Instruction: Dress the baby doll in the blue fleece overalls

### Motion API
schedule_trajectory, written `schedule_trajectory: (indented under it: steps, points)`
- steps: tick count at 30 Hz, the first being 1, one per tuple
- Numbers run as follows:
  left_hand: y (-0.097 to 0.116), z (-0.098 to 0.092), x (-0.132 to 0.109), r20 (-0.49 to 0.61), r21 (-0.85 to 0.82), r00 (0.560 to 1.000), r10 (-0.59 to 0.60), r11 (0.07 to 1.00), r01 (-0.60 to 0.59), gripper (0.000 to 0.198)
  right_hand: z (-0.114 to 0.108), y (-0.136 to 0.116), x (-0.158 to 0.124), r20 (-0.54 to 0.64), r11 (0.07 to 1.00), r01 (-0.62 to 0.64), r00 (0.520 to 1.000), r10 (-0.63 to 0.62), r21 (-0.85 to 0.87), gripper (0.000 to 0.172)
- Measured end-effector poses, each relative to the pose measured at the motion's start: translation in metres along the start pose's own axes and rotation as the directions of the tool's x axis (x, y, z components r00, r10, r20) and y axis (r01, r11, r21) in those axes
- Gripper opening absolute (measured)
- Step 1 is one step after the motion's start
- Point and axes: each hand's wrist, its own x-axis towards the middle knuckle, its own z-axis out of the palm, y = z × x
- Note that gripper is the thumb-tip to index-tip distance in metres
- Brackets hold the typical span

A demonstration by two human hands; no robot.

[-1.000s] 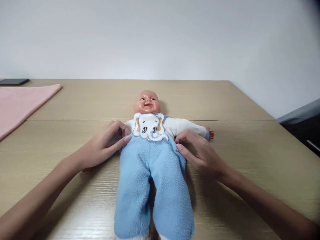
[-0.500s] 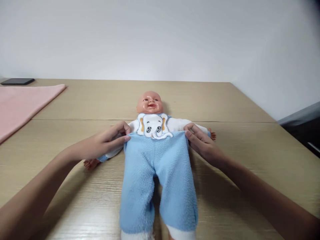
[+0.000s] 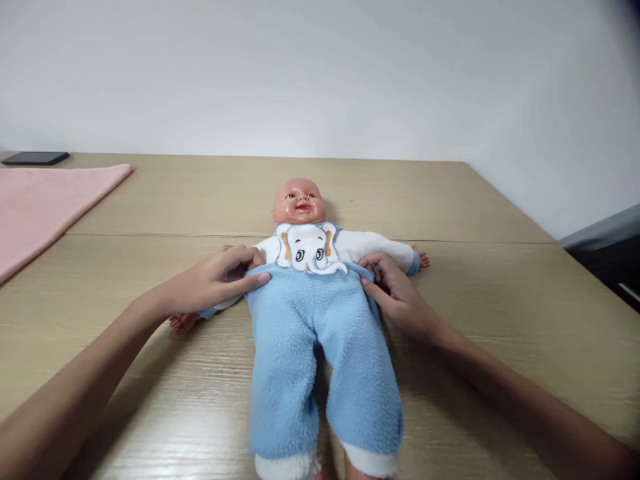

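Observation:
A baby doll (image 3: 299, 203) lies on its back on the table, head toward the wall and arms spread. It wears a white top with an elephant patch (image 3: 310, 247) on the chest and fluffy light blue pants (image 3: 287, 340) with white cuffs. At the waistband's left side, my left hand (image 3: 220, 280) pinches the fabric, thumb on the outside and fingers tucked at the edge. My right hand (image 3: 395, 290) grips the waistband's right side in the same way. The doll's feet run out of view at the bottom.
The wooden table (image 3: 500, 300) has a seam running across it. A pink cloth (image 3: 45, 207) lies at the left, with a dark phone-like slab (image 3: 35, 158) behind it. A white wall rises beyond, and a dark object (image 3: 605, 247) stands past the right edge.
Both hands have come slightly closer together, and the waistband sits less stretched, with folds at its sides. The pant legs have shifted a little to the right.

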Motion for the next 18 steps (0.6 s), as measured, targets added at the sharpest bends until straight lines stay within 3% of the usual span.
schedule_trajectory:
  steps: [6,8,9,10,11,13,14,15,16,18]
  points:
    - [0.003,0.010,0.002,-0.116,0.009,0.993,-0.011,1.000,0.012,0.048,0.012,0.003,-0.007,-0.156,0.981,0.068,0.983,-0.097,-0.180,0.009]
    - [0.012,0.024,-0.009,-0.306,0.048,0.952,-0.003,0.999,0.018,0.044,0.016,0.003,-0.012,-0.225,0.973,0.093,0.964,-0.141,-0.211,0.015]
    - [0.018,0.035,-0.019,-0.428,0.080,0.904,0.009,0.996,0.028,0.041,0.017,0.002,-0.014,-0.247,0.969,0.110,0.955,-0.165,-0.222,0.017]
    - [0.026,0.049,-0.032,-0.573,0.121,0.819,0.027,0.991,0.052,0.037,0.018,0.001,-0.016,-0.260,0.964,0.130,0.947,-0.191,-0.232,0.020]
    - [0.034,0.065,-0.047,-0.645,0.155,0.764,0.034,0.984,0.088,0.035,0.018,0.000,-0.017,-0.266,0.957,0.154,0.939,-0.219,-0.245,0.022]
    - [0.048,0.105,-0.081,-0.646,0.190,0.762,0.042,0.976,0.107,0.048,0.019,-0.002,-0.018,-0.269,0.943,0.194,0.926,-0.267,-0.269,0.024]
    - [0.054,0.128,-0.098,-0.614,0.183,0.789,0.034,0.978,0.100,0.062,0.019,-0.002,-0.018,-0.272,0.940,0.203,0.921,-0.278,-0.274,0.024]
    - [0.057,0.152,-0.113,-0.634,0.178,0.771,0.064,0.982,0.065,0.074,0.019,-0.002,-0.017,-0.279,0.940,0.201,0.919,-0.278,-0.275,0.025]
    - [0.057,0.176,-0.127,-0.656,0.165,0.751,0.071,0.985,0.051,0.082,0.019,-0.001,-0.015,-0.290,0.944,0.189,0.919,-0.267,-0.269,0.024]
    - [0.053,0.219,-0.148,-0.640,0.143,0.768,0.027,0.986,0.084,0.093,0.019,0.003,-0.013,-0.314,0.957,0.153,0.921,-0.229,-0.248,0.024]
